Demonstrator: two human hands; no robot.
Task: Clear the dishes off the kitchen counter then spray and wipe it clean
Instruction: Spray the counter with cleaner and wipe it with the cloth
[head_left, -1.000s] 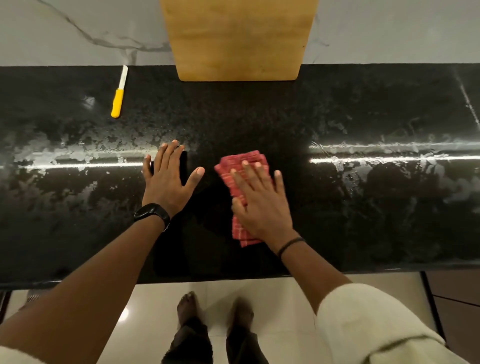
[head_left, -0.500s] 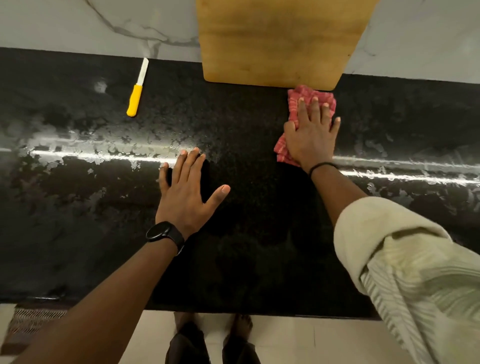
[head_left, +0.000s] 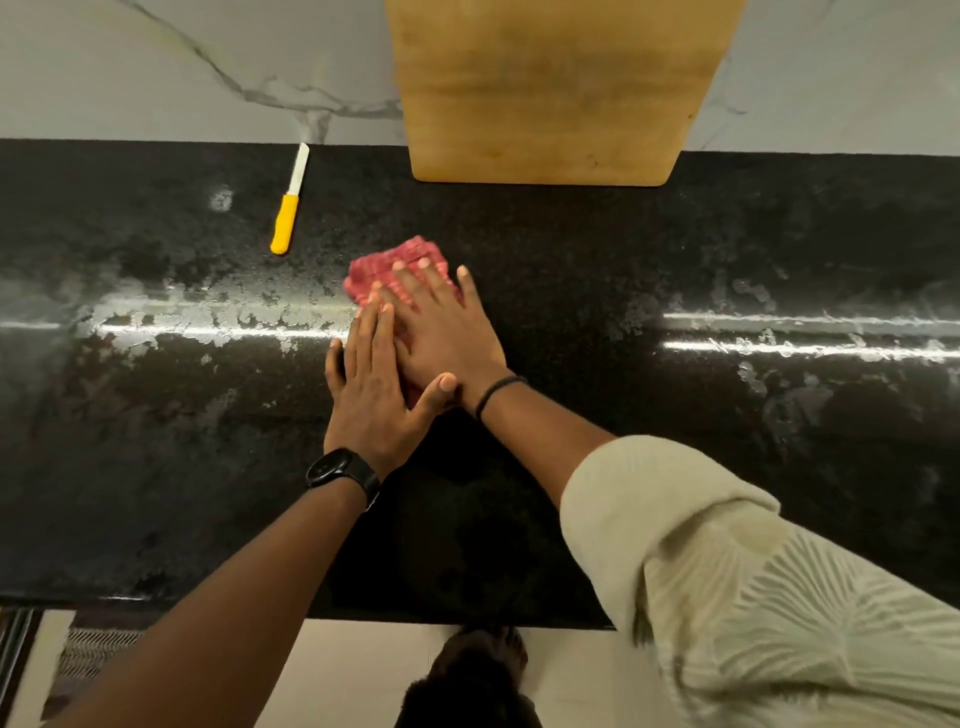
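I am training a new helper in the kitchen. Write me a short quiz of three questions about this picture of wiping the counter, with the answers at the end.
1. True or false: the right hand presses with flat fingers on the red checked cloth.
2. Fill the gap: the left hand wears a black ____ on its wrist.
3. Where does the small knife with the yellow handle lie? A in a drawer; B on the black speckled stone counter, left of the cloth; C in the left hand.
Key: 1 true; 2 watch; 3 B.
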